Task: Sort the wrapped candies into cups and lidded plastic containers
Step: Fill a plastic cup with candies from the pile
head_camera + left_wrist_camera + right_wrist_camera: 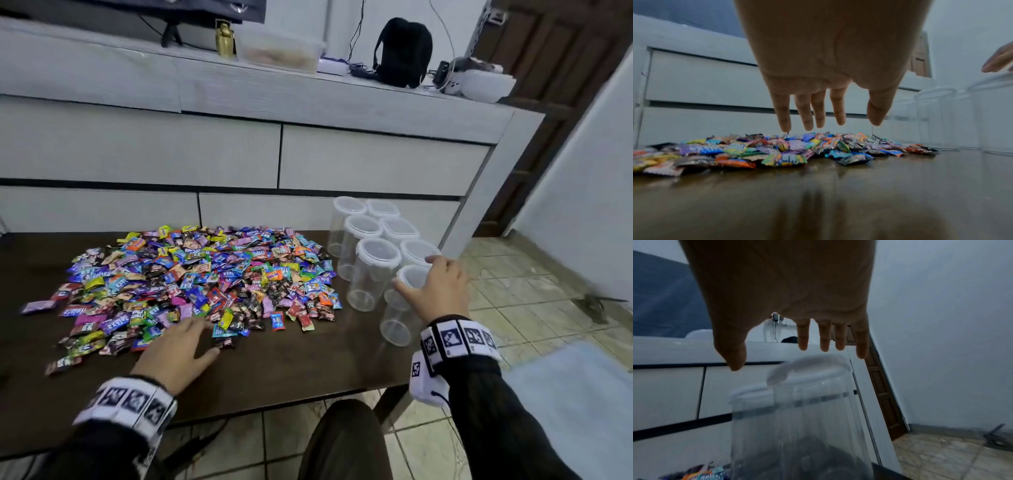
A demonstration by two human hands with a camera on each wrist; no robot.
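Note:
A wide pile of wrapped candies (191, 284) in many colours covers the left and middle of the dark wooden table (291, 363). My left hand (181, 349) hovers open at the pile's near edge, fingers spread above the wrappers (789, 146), holding nothing. Several clear plastic containers with white lids (373, 267) stand in two rows at the table's right end. My right hand (435, 291) is open just over the nearest lidded container (803, 418), fingers straight and spread; whether they touch the lid is unclear.
Behind the table stands a white cabinet with drawers (239, 154), carrying a black backpack (404, 51), a food box (281, 51) and a white bowl (486, 85). Tiled floor (534, 291) lies to the right. A knee (342, 442) is below the table's front edge.

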